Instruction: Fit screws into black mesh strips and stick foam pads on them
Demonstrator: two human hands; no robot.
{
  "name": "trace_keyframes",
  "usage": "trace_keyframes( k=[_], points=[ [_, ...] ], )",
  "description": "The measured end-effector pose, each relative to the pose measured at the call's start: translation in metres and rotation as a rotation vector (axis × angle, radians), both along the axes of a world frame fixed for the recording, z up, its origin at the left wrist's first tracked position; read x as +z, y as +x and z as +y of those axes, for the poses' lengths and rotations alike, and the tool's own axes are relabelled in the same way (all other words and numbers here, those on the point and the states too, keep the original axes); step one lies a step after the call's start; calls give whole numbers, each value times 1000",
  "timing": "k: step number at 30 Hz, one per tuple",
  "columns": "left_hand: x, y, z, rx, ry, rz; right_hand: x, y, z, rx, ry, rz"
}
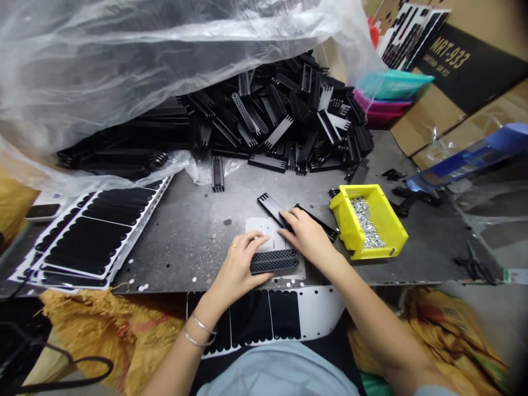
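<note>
Grey bench (pixel 177 236) bears a big heap (pixel 268 118), seemingly all left to handle, beyond the left hand (pixel 237 264), curled round patterned bars (pixel 275 266) at a white pad (pixel 252 224), and the right hand (pixel 309 234), fingers pinching a plain bar (pixel 271 208).

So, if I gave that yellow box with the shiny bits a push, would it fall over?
Probably not with a gentle push: the yellow box looks low and wide. The small silvery pieces inside would likely shift or rattle, since they lie loose in a heap. It may feel heavy for its size, because those pieces look like metal.
</note>
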State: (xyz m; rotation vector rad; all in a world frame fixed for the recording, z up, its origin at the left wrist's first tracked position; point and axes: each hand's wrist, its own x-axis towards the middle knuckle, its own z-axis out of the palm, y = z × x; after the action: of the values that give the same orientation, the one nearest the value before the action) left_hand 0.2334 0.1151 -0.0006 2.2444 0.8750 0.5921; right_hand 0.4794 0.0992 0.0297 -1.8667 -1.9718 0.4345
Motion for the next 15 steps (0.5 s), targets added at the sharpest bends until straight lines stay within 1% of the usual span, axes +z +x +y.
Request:
trace_keyframes(
  k=[2, 3, 5, 6, 7, 8, 10, 11, 12, 13, 14, 15],
  points=[
    [-1, -2, -4, 111, 82, 28, 0, -2, 6, 130, -49, 40],
    [-2, -3, -5, 132, 99, 36, 2, -1, 6, 212, -86, 101],
    [-4, -3, -5, 92, 71, 31, 5, 6, -1, 341, -177, 228],
    [-5, -3, -4, 52, 35, 21, 6, 11, -6, 348, -199, 266],
    [-6, -3, -3, 18, -4, 8, 6, 17, -11, 301, -182, 266],
    [-6, -2, -1, -8, -35, -5, 5, 24, -16, 216, -127, 230],
    [-6, -1, 1, -27, -65, -20, 1, 35, -22, 10, 20, 76],
    [-6, -1, 2, -26, -65, -22, -2, 39, -22, -69, 66, -9],
    [-6, 0, 1, -23, -62, -20, -5, 40, -19, -117, 82, -80],
    [-5, 1, 1, -24, -59, -16, -8, 39, -15, -133, 77, -127],
    [-5, 1, -1, -17, -54, -10, -9, 35, -9, -107, 55, -139],
    [-6, 2, -3, 5, -42, -2, -9, 29, -2, -48, 28, -115]
  ],
)
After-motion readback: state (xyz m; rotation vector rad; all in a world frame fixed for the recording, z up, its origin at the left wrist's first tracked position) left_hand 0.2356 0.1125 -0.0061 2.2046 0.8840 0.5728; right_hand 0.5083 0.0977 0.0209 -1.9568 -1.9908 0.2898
